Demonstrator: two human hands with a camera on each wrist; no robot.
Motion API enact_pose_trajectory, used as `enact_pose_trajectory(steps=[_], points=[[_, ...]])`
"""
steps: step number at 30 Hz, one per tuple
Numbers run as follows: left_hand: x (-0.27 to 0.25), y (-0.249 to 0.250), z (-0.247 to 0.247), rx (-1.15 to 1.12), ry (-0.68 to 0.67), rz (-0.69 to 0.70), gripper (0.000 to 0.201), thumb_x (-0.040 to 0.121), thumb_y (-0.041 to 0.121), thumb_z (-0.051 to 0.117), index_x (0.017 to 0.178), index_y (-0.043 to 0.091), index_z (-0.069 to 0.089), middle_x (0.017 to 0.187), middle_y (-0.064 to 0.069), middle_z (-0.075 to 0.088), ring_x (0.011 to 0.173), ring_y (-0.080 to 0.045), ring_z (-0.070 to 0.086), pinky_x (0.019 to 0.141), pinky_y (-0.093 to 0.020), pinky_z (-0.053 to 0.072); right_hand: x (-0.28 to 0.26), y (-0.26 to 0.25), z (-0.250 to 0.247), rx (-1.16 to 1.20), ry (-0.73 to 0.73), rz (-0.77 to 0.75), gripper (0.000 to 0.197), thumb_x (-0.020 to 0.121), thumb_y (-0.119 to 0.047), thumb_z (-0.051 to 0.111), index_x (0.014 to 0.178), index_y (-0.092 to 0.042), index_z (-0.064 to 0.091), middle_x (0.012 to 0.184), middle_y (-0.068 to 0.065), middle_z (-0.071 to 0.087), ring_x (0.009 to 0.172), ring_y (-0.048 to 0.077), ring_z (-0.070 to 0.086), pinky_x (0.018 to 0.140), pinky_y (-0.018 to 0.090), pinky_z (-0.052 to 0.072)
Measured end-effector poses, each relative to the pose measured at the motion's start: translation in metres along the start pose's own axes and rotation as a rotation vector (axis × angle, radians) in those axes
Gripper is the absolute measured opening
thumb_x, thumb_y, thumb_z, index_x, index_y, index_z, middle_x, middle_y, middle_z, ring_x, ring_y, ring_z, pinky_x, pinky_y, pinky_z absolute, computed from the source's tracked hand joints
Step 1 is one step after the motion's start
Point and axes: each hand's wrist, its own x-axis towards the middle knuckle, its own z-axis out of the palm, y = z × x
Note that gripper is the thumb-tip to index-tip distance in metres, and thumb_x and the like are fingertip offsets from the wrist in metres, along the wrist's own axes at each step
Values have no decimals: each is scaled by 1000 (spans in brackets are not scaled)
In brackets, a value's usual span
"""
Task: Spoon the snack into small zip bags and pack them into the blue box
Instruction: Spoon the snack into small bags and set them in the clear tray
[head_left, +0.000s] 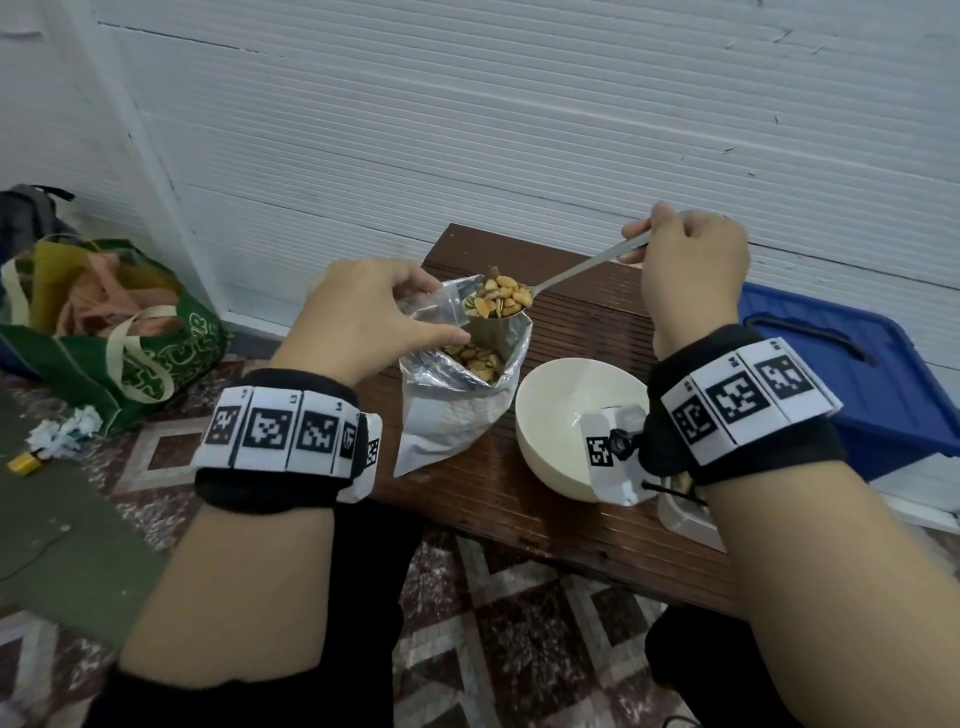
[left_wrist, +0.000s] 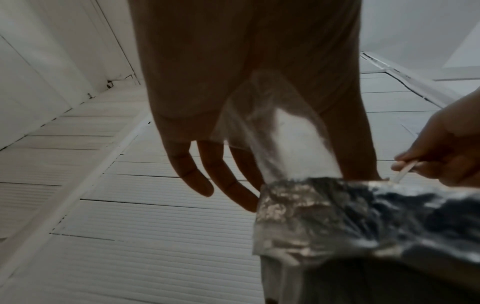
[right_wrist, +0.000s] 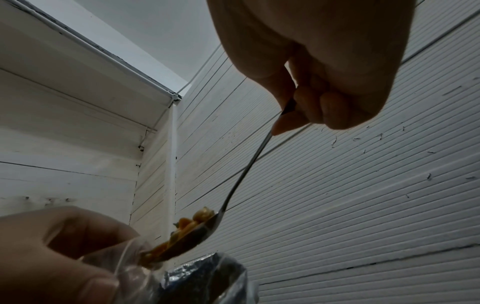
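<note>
At frame centre, a heaped spoon (head_left: 501, 301) is pinched by the right hand (head_left: 691, 270) at the mouth of a clear zip bag (head_left: 431, 312), pinched open by the left hand (head_left: 358, 317) above the foil snack pouch (head_left: 457, 395). The tilt should probably be slow. The blue box (head_left: 852, 374) sits at right.

Head view is evenly, softly lit, with straight lines bowing toward its edges. Both wrist views are dim and grainy; each near hand is backlit, blurred at 12 o'clock.
</note>
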Motion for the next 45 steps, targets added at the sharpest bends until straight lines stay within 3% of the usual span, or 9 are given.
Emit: enact_pose_trajectory(steps=[7, 10, 15, 20, 26, 31, 35, 38, 45], points=[[6, 1, 6, -50, -27, -22, 56, 56, 53, 84, 105, 29, 69, 86, 24, 58, 99, -6, 56, 91, -29, 43, 2, 1, 13, -6, -72, 30, 39, 100, -23, 43, 70, -15, 67, 63, -5, 62, 59, -2, 52, 52, 2, 37], [8, 2, 7, -44, -46, -16, 56, 52, 60, 81, 101, 35, 67, 84, 29, 56, 100, -6, 54, 104, -42, 39, 3, 2, 19, -10, -122, 51, 42, 100, -22, 43, 64, -20, 63, 61, -4, 61, 58, -2, 51, 52, 6, 37], [11, 3, 9, -42, -70, -11, 70, 39, 76, 66, 99, 40, 65, 86, 30, 56, 102, -8, 55, 104, -47, 39, 3, 4, 27, -16, -167, 53, 41, 100, -23, 44, 65, -19, 65, 60, -2, 63, 47, -6, 48, 54, 14, 35], [12, 7, 15, -39, -34, 3, 54, 49, 75, 68, 92, 43, 61, 90, 23, 61, 103, -9, 55, 108, -46, 32, 0, 1, 32, 45, -199, 38, 38, 100, -26, 44, 69, -21, 66, 62, -3, 64, 66, 1, 57, 62, 12, 37], [10, 5, 19, -215, 44, -34, 49, 49, 80, 63, 80, 42, 61, 84, 24, 64, 93, -4, 60, 100, -46, 44, -7, -3, 27, 242, -221, -273, 32, 100, -25, 45, 76, -22, 65, 72, -5, 65, 62, -3, 55, 65, 15, 39], [8, 2, 14, -341, 92, -85, 33, 71, 52, 76, 93, 29, 67, 90, 9, 68, 87, -7, 64, 73, -20, 53, -9, -8, 17, 339, -148, -418, 28, 101, -18, 44, 84, -10, 65, 79, -1, 66, 61, -1, 55, 60, 10, 38], [4, -2, 10, -394, 109, -95, 31, 68, 58, 73, 86, 34, 67, 86, 3, 72, 86, -19, 69, 80, -38, 58, -7, -8, 10, 324, 20, -435, 29, 100, -20, 43, 78, -23, 61, 78, -8, 65, 69, 5, 60, 67, 21, 48], [2, -1, 9, -393, 115, -79, 26, 72, 55, 73, 84, 33, 66, 85, 6, 72, 85, -14, 68, 81, -37, 57, -10, -4, 9, 241, 64, -419, 30, 100, -22, 44, 74, -26, 59, 75, -12, 63, 67, 1, 59, 69, 18, 48], [0, 0, 10, -397, 64, -32, 46, 60, 62, 74, 93, 30, 72, 93, 12, 71, 94, -7, 65, 89, -41, 55, -29, 14, 28, -100, -216, -606, 28, 96, -26, 47, 88, -14, 71, 80, -1, 69, 76, 5, 58, 70, 7, 38]])
